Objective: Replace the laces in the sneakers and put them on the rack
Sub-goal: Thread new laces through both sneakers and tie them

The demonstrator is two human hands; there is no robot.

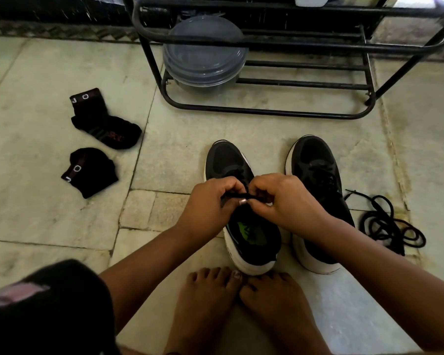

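Note:
Two black sneakers with white soles stand side by side on the floor, toes pointing away from me. Over the left sneaker (228, 160), my left hand (208, 201) and my right hand (280, 198) meet, each pinching the black lace (237, 195) at the shoe's top eyelets. A green insole shows inside this shoe. The right sneaker (315, 162) has a black lace threaded through it and nobody touches it. A loose black lace (387, 224) lies coiled on the floor to its right. The black metal rack (267, 112) stands just beyond the sneakers.
A stack of lidded grey plastic bowls (205, 57) sits on the rack's lower left. Two black socks (105, 124) (89, 171) lie on the tiled floor to the left. My bare feet (241, 303) rest just behind the left sneaker's heel.

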